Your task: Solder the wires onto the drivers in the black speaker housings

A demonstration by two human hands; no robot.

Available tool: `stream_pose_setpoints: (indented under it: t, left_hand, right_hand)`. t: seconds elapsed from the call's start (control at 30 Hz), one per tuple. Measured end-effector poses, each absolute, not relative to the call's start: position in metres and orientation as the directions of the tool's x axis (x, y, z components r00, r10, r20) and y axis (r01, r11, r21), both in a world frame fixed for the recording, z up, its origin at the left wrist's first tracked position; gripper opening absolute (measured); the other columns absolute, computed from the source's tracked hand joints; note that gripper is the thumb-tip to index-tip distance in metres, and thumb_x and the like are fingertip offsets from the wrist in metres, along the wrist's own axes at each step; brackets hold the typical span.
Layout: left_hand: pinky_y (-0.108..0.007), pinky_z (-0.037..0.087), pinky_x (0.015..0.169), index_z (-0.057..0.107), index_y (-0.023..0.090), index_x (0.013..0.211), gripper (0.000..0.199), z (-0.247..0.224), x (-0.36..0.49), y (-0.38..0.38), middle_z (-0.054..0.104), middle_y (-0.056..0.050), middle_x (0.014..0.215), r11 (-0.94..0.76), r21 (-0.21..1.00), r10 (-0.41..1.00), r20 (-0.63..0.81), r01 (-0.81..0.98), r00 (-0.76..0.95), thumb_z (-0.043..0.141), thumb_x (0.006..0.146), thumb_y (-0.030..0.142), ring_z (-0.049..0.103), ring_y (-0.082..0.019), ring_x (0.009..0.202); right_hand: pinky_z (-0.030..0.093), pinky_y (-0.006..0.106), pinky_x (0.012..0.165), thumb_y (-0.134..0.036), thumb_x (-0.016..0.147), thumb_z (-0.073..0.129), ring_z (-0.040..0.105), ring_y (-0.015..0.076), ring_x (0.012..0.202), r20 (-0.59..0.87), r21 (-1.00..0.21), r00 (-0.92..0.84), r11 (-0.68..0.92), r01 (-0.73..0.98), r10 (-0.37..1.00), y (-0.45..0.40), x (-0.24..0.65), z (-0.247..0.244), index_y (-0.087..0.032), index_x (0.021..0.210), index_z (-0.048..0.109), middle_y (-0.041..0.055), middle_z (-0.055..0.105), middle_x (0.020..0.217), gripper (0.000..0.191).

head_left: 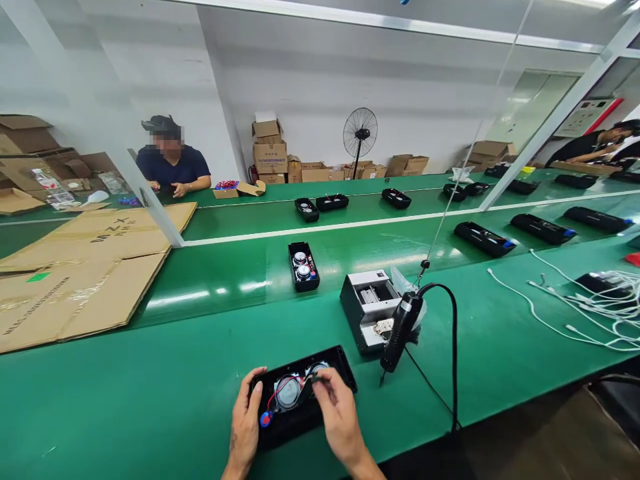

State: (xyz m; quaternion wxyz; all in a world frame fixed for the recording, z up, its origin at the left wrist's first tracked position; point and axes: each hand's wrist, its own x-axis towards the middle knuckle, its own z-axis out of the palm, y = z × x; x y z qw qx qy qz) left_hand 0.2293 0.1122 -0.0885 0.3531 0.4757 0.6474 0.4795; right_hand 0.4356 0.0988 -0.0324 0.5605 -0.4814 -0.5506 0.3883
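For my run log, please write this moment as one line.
left hand: holds edge of black speaker housing | right hand: fingers at wires between drivers | hanging screwdriver: untouched, right of housing | green bench

Single head cam, worn by the person at the near edge of the green conveyor table. Looks forward and down, wide angle (edges bow noticeably). Close on both hands at bottom centre; far side of the line and the back wall sit well off. No second view to overlap.
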Motion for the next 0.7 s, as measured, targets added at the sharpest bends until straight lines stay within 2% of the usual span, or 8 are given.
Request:
stream_pose_setpoints:
  t: [0.1,0.17,0.27,0.37,0.47,0.57,0.63,0.7]
  left_hand:
    - [-0.048,0.052,0.114,0.071,0.026,0.122,0.063,-0.088,0.23,0.114,0.074,-0.008,0.129,0.093,0.958,0.957,-0.011,0.27,-0.291,0.05,0.09,0.076,0.066,-0.032,0.128]
    - [-0.05,0.049,0.117,0.071,0.026,0.123,0.062,-0.086,0.229,0.115,0.073,-0.009,0.132,0.076,0.952,0.961,0.01,0.297,-0.278,0.051,0.091,0.074,0.064,-0.033,0.131]
    - [-0.054,0.046,0.12,0.075,0.027,0.119,0.052,-0.081,0.226,0.112,0.068,-0.009,0.139,0.002,0.926,0.97,0.091,0.377,-0.227,0.052,0.094,0.066,0.061,-0.033,0.135]
    - [-0.055,0.046,0.119,0.076,0.03,0.122,0.044,-0.072,0.224,0.106,0.061,-0.009,0.15,-0.093,0.878,0.979,0.167,0.469,-0.119,0.05,0.099,0.057,0.057,-0.033,0.14]
    - [-0.059,0.045,0.12,0.075,0.032,0.125,0.038,-0.065,0.225,0.102,0.058,-0.009,0.154,-0.233,0.795,0.966,0.254,0.56,0.042,0.06,0.096,0.051,0.05,-0.036,0.145]
    - [-0.061,0.048,0.116,0.081,0.033,0.105,0.022,-0.062,0.227,0.104,0.072,-0.009,0.132,-0.328,0.724,0.936,0.334,0.607,0.108,0.067,0.093,0.045,0.053,-0.037,0.141]
    - [-0.058,0.054,0.111,0.082,0.032,0.092,0.019,-0.061,0.228,0.107,0.078,-0.009,0.114,-0.348,0.718,0.925,0.368,0.603,0.095,0.067,0.095,0.043,0.059,-0.035,0.132]
    - [-0.055,0.058,0.106,0.081,0.03,0.091,0.018,-0.061,0.227,0.11,0.079,-0.009,0.105,-0.362,0.726,0.917,0.391,0.585,0.082,0.067,0.095,0.042,0.064,-0.033,0.125]
  right_hand:
    - [0.06,0.028,0.068,-0.056,0.105,0.053,0.072,0.0194,0.074,0.21,-0.975,0.055,0.205,0.09,0.976,0.115,0.45,-0.026,-0.018,0.104,0.076,0.0064,0.078,0.085,0.044]
    - [0.059,0.031,0.073,-0.051,0.106,0.056,0.074,0.0204,0.077,0.338,-0.916,-0.065,0.344,0.207,0.939,0.123,0.463,-0.02,-0.021,0.107,0.08,0.0066,0.081,0.088,0.038]
    - [0.057,0.034,0.077,-0.035,0.109,0.055,0.074,0.02,0.078,0.475,-0.731,-0.316,0.569,0.377,0.821,0.128,0.481,-0.009,-0.027,0.119,0.08,0.0049,0.083,0.092,0.029]
    - [0.056,0.035,0.077,-0.023,0.11,0.048,0.074,0.0204,0.084,0.437,-0.639,-0.46,0.627,0.445,0.773,0.127,0.495,0.001,-0.03,0.131,0.074,0.0043,0.083,0.103,0.034]
    - [0.057,0.036,0.083,-0.02,0.109,0.047,0.074,0.0208,0.091,0.385,-0.671,-0.476,0.594,0.444,0.791,0.124,0.501,0.004,-0.032,0.134,0.073,0.0034,0.082,0.111,0.038]
    - [0.059,0.035,0.087,-0.022,0.108,0.051,0.075,0.0211,0.093,0.36,-0.761,-0.397,0.512,0.399,0.844,0.122,0.5,0.0,-0.03,0.128,0.076,0.0035,0.082,0.108,0.033]
    - [0.06,0.034,0.084,-0.025,0.107,0.055,0.076,0.0212,0.092,0.357,-0.804,-0.334,0.468,0.365,0.873,0.12,0.497,-0.005,-0.028,0.122,0.079,0.0043,0.083,0.104,0.029]
    - [0.06,0.033,0.079,-0.026,0.106,0.058,0.077,0.021,0.088,0.389,-0.803,-0.294,0.478,0.355,0.873,0.119,0.495,-0.009,-0.026,0.116,0.08,0.0048,0.083,0.1,0.025]
